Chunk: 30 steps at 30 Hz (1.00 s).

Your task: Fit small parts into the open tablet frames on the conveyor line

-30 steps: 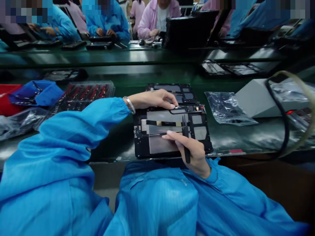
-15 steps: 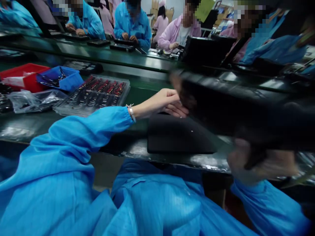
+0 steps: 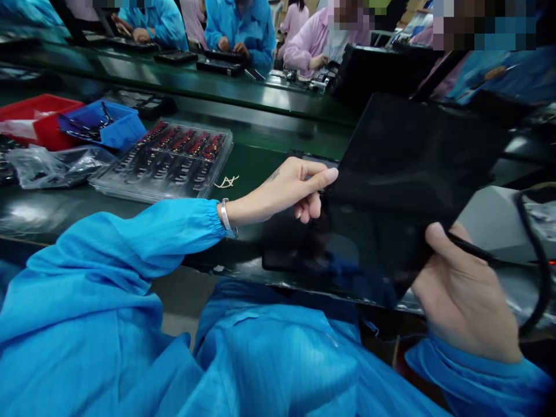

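Note:
A glossy black flat panel (image 3: 391,174), like a display screen, is held tilted above the bench. My left hand (image 3: 297,188) pinches its left edge between thumb and fingers. At the lower right edge, my right hand (image 3: 469,289) grips it, thumb on the front and the other fingers mostly hidden. A dark, thin rod-like piece (image 3: 471,246) shows by my right hand; I cannot tell whether it is held. Beneath the panel, partly covered, a dark flat piece (image 3: 282,249) lies on the bench.
Left on the green bench (image 3: 256,159) are a clear compartment tray (image 3: 191,153) of small parts, a blue bin (image 3: 124,130), a red bin (image 3: 50,107) and a plastic bag (image 3: 56,165). A grey box (image 3: 495,226) and black cable (image 3: 536,255) stand right. Co-workers sit opposite.
The panel has turned from a blurred, edge-on slant so that its glossy face shows. My right hand has come into clear view at its edge, and my left thumb now presses the left edge.

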Available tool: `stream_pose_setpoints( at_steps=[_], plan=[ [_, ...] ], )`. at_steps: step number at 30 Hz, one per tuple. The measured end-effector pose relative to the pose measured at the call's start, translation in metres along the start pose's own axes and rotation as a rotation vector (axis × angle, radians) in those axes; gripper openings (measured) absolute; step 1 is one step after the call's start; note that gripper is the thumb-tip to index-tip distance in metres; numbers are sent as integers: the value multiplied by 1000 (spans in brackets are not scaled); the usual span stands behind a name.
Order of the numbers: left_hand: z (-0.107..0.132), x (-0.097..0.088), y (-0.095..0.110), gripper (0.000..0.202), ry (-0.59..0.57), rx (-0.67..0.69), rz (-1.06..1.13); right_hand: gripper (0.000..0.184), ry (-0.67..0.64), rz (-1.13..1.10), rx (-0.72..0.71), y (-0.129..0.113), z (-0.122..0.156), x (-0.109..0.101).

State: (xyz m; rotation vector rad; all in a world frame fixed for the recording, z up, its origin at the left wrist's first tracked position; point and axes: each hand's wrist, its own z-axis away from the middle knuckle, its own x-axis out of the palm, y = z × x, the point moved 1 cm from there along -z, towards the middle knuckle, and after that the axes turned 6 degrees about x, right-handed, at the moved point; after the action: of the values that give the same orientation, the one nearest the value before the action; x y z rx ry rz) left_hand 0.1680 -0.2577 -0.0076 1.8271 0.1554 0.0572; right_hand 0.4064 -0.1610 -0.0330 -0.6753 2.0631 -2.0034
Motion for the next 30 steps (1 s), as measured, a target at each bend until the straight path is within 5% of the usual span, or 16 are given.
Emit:
stream_pose_setpoints(
  at_steps=[7,15,23,30],
  plan=[
    [-3,-5,-19,46,22,-200,102,17,-146,11,108,20,-9,-10],
    [-6,-7,-26,44,31,-236,98,22,-82,-48,208,24,-11,-7],
    [-6,-7,-25,48,21,-218,75,27,-160,-5,124,24,-12,-7],
    [-16,-17,-19,52,-73,-102,-57,23,-35,87,-21,13,5,7]
  ],
)
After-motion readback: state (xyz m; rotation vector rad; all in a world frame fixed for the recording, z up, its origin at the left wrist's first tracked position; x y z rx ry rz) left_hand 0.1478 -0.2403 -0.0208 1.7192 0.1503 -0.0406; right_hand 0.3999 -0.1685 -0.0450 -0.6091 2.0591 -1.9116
